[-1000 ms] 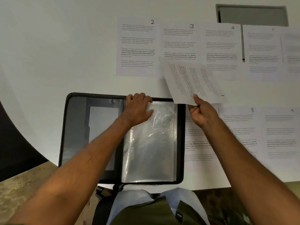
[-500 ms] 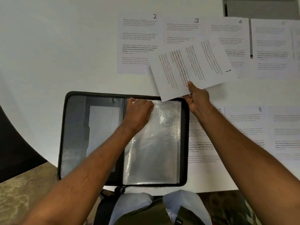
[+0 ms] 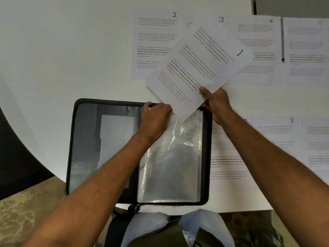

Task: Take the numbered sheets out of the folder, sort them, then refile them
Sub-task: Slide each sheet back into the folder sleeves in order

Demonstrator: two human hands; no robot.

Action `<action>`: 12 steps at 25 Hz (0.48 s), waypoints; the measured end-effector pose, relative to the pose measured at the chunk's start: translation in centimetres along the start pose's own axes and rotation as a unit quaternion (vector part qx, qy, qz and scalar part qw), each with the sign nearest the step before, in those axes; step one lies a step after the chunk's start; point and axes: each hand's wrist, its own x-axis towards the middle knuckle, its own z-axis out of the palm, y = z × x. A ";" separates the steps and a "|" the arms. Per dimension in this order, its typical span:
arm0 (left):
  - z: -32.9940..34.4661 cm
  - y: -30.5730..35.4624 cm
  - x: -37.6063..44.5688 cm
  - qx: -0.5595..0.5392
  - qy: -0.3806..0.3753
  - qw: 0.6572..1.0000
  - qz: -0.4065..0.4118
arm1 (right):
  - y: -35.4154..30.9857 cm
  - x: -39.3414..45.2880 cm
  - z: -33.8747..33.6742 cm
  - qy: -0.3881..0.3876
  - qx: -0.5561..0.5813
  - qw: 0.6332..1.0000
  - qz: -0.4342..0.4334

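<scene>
**Sheet 1 held over the open folder**

White tabletop (image 3: 71,50), head view, with a curved near edge; a sandy patterned floor (image 3: 26,216) shows below it at the left.

- Folder (image 3: 85,148): black, zip-edged, lying open and flat near the table's front edge. Left half is a dark inner cover with a pale pocket; right half carries a stack of clear plastic sleeves (image 3: 170,161), crinkled and glossy.
- Left hand (image 3: 154,118): resting on the top edge of the sleeves near the spine, fingers curled and gripping the upper lip of the top sleeve.
- Right hand (image 3: 216,102): just beyond the folder's upper right corner, thumb on top and fingers beneath, pinching the lower edge of sheet 1.
- Sheet 1 (image 3: 195,72): printed page, tilted, lifted off the table, its lowest corner meeting the top of the sleeve beside the left hand. Whether that corner has entered the sleeve cannot be told.
- Far row, flat on the table: sheet 2 (image 3: 153,43), sheet 3 (image 3: 220,20) largely covered by sheet 1, sheet 4 (image 3: 258,32), a further faint sheet (image 3: 306,50).
- Right of the folder: an unnumbered-looking page (image 3: 229,163) partly under the right forearm, then sheet 8 (image 3: 277,132).
</scene>
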 end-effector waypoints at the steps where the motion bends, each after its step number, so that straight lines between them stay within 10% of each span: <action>1: 0.0 0.0 0.0 0.007 0.006 1.000 0.002 | -0.2 0.0 -0.1 -0.010 -0.016 1.000 -0.004; 12: -0.4 0.2 0.7 0.007 -0.003 1.000 0.008 | -1.7 0.4 -1.0 -0.123 -0.158 0.980 -0.021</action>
